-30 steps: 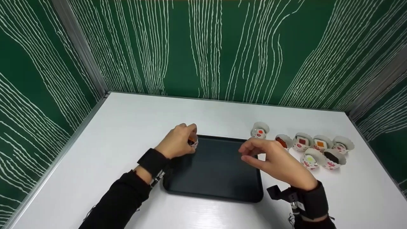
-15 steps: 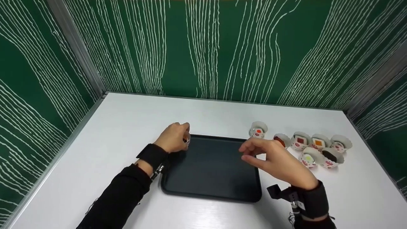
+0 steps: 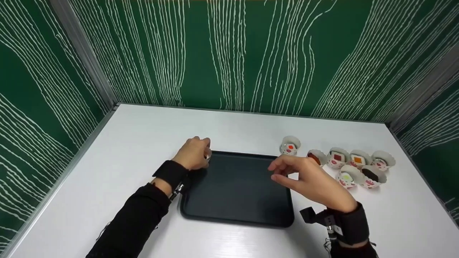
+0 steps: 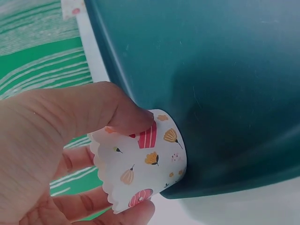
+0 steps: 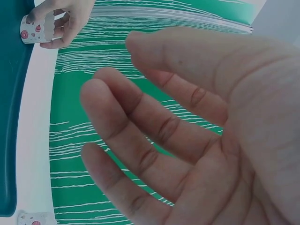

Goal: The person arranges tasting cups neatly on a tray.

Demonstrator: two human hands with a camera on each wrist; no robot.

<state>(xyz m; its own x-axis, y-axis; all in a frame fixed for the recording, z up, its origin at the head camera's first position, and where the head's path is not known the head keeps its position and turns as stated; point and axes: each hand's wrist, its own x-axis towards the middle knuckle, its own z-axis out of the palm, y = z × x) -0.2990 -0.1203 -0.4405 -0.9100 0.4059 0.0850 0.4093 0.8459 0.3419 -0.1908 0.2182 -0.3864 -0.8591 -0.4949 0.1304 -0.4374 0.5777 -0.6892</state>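
Observation:
My left hand [image 3: 193,154] is at the far left corner of a dark, low-rimmed baking tray [image 3: 238,191]. It holds a white paper baking cup [image 4: 150,154] printed with flowers and cupcakes. In the left wrist view the thumb presses one side of the cup and fingers curl round the other; the cup's base sits right at the tray's corner. What is inside the cup is hidden in that view. My right hand [image 3: 312,179] hovers by the tray's right edge, fingers loosely bent, nothing between them, as the right wrist view also shows.
Right of the tray, several filled baking cups [image 3: 353,177] stand close together on the white table [image 3: 229,238]. One single cup [image 3: 289,146] with an orange-red square stands beyond the tray's far right corner. Green panels [image 3: 229,53] with white lines enclose the table's back and sides.
My left hand has carried the paper cup leftward to the tray's far left corner, and the cup is now mostly hidden by the hand in the head view. The right hand stays nearly still.

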